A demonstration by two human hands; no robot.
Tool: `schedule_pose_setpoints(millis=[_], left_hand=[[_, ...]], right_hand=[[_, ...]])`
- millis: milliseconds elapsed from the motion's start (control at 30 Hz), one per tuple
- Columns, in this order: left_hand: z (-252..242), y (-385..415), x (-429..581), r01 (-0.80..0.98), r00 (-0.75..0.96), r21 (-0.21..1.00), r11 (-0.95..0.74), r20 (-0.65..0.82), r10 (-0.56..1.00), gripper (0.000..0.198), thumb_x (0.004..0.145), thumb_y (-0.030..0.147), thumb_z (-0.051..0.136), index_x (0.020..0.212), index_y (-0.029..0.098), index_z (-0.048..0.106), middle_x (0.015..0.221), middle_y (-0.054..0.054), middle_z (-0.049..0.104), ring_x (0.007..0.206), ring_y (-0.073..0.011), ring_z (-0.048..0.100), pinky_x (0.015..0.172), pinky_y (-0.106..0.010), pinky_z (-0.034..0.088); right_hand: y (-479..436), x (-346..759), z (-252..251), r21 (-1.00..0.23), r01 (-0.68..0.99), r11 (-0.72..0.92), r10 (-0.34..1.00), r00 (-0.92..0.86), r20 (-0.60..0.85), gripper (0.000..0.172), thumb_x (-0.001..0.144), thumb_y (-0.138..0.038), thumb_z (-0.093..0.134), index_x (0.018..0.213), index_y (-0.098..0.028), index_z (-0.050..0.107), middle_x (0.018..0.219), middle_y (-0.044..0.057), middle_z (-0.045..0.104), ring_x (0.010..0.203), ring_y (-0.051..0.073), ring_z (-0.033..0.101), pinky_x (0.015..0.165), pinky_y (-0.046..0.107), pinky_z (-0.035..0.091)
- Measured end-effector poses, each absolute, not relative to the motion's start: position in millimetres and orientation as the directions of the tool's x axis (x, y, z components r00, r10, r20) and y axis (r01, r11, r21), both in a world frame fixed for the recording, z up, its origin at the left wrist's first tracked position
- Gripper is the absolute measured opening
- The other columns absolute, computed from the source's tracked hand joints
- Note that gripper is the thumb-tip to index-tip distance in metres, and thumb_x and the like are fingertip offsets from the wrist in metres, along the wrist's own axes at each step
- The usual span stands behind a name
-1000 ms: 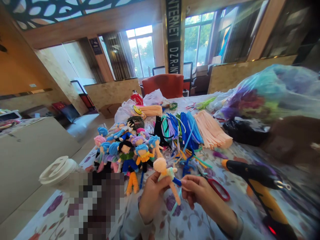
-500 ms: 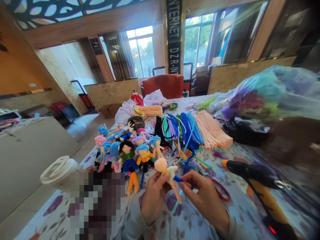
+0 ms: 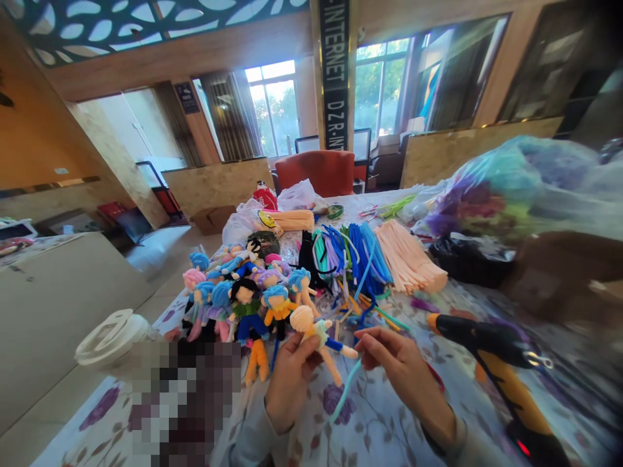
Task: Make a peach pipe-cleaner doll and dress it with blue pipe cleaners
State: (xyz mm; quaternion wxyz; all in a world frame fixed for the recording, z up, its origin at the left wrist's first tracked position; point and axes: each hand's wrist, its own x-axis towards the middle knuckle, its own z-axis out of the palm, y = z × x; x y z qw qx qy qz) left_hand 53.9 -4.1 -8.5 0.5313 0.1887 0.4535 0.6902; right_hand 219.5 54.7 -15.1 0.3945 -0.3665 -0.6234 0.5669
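Note:
A small pipe-cleaner doll point(image 3: 318, 331) with a cream head, a pale top and one leg wrapped in blue is held between the thumb and fingers of my left hand point(image 3: 291, 376). Its other leg is bare peach and points down. My right hand point(image 3: 402, 373) is just right of the blue-wrapped leg's tip, fingers drawn together; what lies between them, if anything, I cannot make out. A mint pipe cleaner point(image 3: 346, 389) runs down from below the right fingertips over the flowered cloth. Several finished dolls point(image 3: 248, 301) are heaped left of the held one.
Bundles of blue pipe cleaners point(image 3: 363, 259) and peach pipe cleaners point(image 3: 411, 256) lie beyond my hands. A glue gun point(image 3: 491, 357) with a red light stands at right. A lidded white cup point(image 3: 111, 337) is at left. Large plastic bags point(image 3: 525, 181) fill the back right.
My right fingers have come away from the doll's blue leg, moving slightly right. The doll has shifted left and tilted, and its blue-wrapped leg with a peach tip now shows fully.

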Motion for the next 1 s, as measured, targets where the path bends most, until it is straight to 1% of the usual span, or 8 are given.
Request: schedule_pose_setpoints(millis=[200, 267, 367, 600, 733, 833, 933, 1000], left_hand=[[-9.0, -3.3, 51.2, -0.549, -0.330, 0.835, -0.033, -0.180, 0.927, 0.023, 0.065, 0.024, 0.076, 0.085, 0.014, 0.076, 0.081, -0.006, 0.074, 0.074, -0.0171, 0.061, 0.069, -0.027, 0.047], [-9.7, -3.1, 51.0, -0.533, -0.329, 0.845, -0.031, -0.174, 0.928, 0.023, 0.065, 0.025, 0.077, 0.085, 0.014, 0.077, 0.081, -0.007, 0.074, 0.072, -0.0170, 0.062, 0.067, -0.026, 0.046], [-10.7, -2.9, 50.8, -0.502, -0.349, 0.864, -0.031, -0.170, 0.922, 0.025, 0.064, 0.026, 0.077, 0.086, 0.014, 0.077, 0.077, -0.006, 0.073, 0.069, -0.0160, 0.061, 0.065, -0.025, 0.046], [-13.2, -1.4, 49.4, -0.484, -0.349, 0.875, -0.022, -0.170, 0.921, 0.021, 0.065, 0.024, 0.077, 0.084, 0.017, 0.075, 0.078, -0.005, 0.073, 0.070, -0.0166, 0.062, 0.066, -0.027, 0.048], [-19.4, 1.9, 46.8, -0.483, -0.368, 0.873, -0.065, -0.135, 0.920, 0.032, 0.060, 0.023, 0.081, 0.090, 0.017, 0.074, 0.089, -0.007, 0.074, 0.074, -0.0174, 0.063, 0.067, -0.028, 0.049], [-25.1, 3.9, 43.7, -0.510, -0.377, 0.854, -0.100, -0.117, 0.919, 0.031, 0.057, 0.020, 0.082, 0.086, 0.017, 0.074, 0.085, -0.005, 0.074, 0.073, -0.0169, 0.063, 0.065, -0.027, 0.048], [-25.1, 2.5, 41.9, -0.556, -0.347, 0.823, -0.116, -0.103, 0.932, 0.022, 0.057, 0.016, 0.078, 0.078, 0.018, 0.072, 0.074, -0.002, 0.070, 0.070, -0.0175, 0.062, 0.065, -0.030, 0.049], [-21.1, -0.1, 42.2, -0.579, -0.316, 0.805, -0.126, -0.080, 0.945, 0.015, 0.059, 0.015, 0.074, 0.074, 0.018, 0.071, 0.073, -0.002, 0.070, 0.072, -0.0183, 0.062, 0.068, -0.032, 0.049]], right_hand=[[60.4, 219.8, -21.6, -1.000, -0.001, 0.026, 0.932, -0.361, 0.025, 0.043, 0.082, -0.057, 0.057, 0.064, -0.018, 0.059, 0.047, -0.003, 0.051, 0.041, 0.010, 0.044, 0.042, 0.023, 0.032], [63.5, 220.8, -24.8, -0.991, -0.129, -0.019, 0.963, -0.269, 0.016, 0.044, 0.079, -0.061, 0.058, 0.064, -0.020, 0.057, 0.044, -0.006, 0.044, 0.038, 0.009, 0.038, 0.037, 0.022, 0.026], [68.3, 225.8, -25.4, -0.959, -0.283, -0.019, 0.992, -0.123, 0.016, 0.043, 0.074, -0.065, 0.061, 0.068, -0.022, 0.054, 0.051, -0.005, 0.046, 0.040, 0.009, 0.040, 0.035, 0.021, 0.029], [63.4, 243.9, -28.1, -0.956, -0.293, 0.037, 0.997, -0.060, 0.057, 0.036, 0.073, -0.057, 0.066, 0.085, -0.023, 0.058, 0.051, -0.007, 0.043, 0.040, 0.009, 0.037, 0.037, 0.022, 0.031], [49.5, 255.4, -38.6, -0.989, -0.020, 0.145, 0.951, -0.272, 0.145, 0.016, 0.081, -0.037, 0.062, 0.085, -0.022, 0.067, 0.060, -0.001, 0.056, 0.047, 0.014, 0.049, 0.042, 0.026, 0.039], [34.3, 270.0, -42.6, -0.886, 0.227, 0.405, 0.843, -0.468, 0.265, 0.016, 0.083, -0.022, 0.057, 0.084, -0.025, 0.073, 0.086, 0.006, 0.068, 0.080, 0.023, 0.064, 0.073, 0.034, 0.050], [19.9, 293.9, -42.0, -0.790, 0.356, 0.499, 0.773, -0.595, 0.220, 0.021, 0.083, -0.023, 0.057, 0.091, -0.030, 0.074, 0.100, 0.005, 0.071, 0.092, 0.025, 0.065, 0.083, 0.035, 0.050], [16.3, 316.0, -38.8, -0.749, 0.442, 0.493, 0.819, -0.527, 0.227, 0.017, 0.080, -0.032, 0.063, 0.092, -0.034, 0.075, 0.099, 0.005, 0.073, 0.093, 0.026, 0.066, 0.084, 0.036, 0.051]])
